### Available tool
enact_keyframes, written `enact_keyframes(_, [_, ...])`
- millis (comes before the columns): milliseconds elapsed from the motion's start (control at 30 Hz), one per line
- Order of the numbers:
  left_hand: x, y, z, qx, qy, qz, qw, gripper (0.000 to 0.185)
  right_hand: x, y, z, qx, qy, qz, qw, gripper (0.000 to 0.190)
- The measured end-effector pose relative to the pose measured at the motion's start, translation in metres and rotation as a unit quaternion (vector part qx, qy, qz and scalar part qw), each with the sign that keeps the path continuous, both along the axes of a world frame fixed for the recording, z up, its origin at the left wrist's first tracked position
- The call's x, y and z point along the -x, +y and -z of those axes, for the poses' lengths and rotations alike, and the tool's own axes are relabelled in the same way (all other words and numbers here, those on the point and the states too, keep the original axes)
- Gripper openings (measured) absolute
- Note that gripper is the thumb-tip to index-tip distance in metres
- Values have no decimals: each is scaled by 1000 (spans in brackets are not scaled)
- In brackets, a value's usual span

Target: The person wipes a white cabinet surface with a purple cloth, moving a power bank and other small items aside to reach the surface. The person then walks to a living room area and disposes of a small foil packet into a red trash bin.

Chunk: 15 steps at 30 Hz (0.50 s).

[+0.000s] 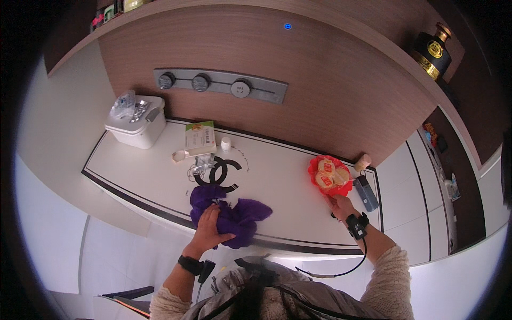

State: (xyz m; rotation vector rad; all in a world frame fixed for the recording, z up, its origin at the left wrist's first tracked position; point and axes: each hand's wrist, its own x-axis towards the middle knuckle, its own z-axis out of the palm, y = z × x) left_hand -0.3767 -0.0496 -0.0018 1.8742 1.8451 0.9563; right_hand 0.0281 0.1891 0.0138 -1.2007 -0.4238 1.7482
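Observation:
My left hand (213, 230) rests on a crumpled purple cloth (244, 220) at the near edge of a white mat with black border lines (280, 188). The thumb is spread from the fingers; whether they grip the cloth is hard to tell. At the right, my right hand (341, 206) touches the near rim of a red scalloped dish (314, 170), its fingertips partly hidden. Several wrapped round pastries (326, 180) lie in the dish. Just right of that hand lies a dark grey bottle (365, 194) with a loop.
A white lidded bin (138, 130) with plastic packets on top stands back left. Near it are a green and white box (200, 138), a white cap (226, 143) and a small clear packet (205, 161). A pinkish cylinder (363, 163) stands back right. A socket rail (260, 91) crosses the wall.

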Motion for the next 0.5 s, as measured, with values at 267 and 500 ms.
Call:
enact_keyframes(267, [0,0,0,-8,17,2,1000,89,-4,5,21,-35,37,-28,998,27])
enact_keyframes(500, [-2,-1,4,-31,22,3,999,89,-6,1,22,16,43,-28,999,22])
